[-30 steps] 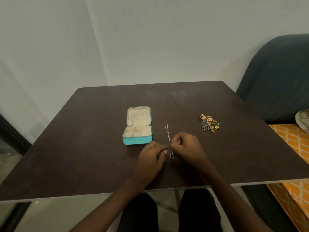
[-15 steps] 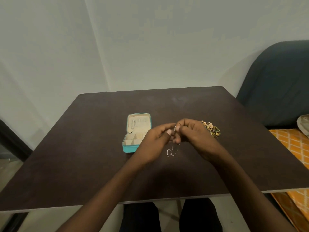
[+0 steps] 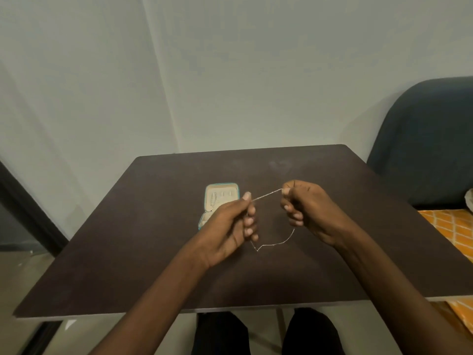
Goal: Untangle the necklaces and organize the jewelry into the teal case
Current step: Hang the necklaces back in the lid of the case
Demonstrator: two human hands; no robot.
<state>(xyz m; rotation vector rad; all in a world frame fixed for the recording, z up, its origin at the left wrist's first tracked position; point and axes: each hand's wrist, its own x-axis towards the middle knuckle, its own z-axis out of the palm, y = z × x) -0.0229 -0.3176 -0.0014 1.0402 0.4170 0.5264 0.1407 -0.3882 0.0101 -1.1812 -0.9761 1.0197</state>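
Fingertips of the left hand (image 3: 230,224) and the right hand (image 3: 304,208) each pinch the thin silver necklace (image 3: 275,244), and where half a second ago the two hands were bunched together over it, they are now drawn apart. One run of chain stretches taut between them while the rest sags in a loop close over the dark table (image 3: 153,226). That open loop suggests this chain is free of knots and ready for stowing. Behind the left hand, partly hidden, sits the open teal case (image 3: 221,198).
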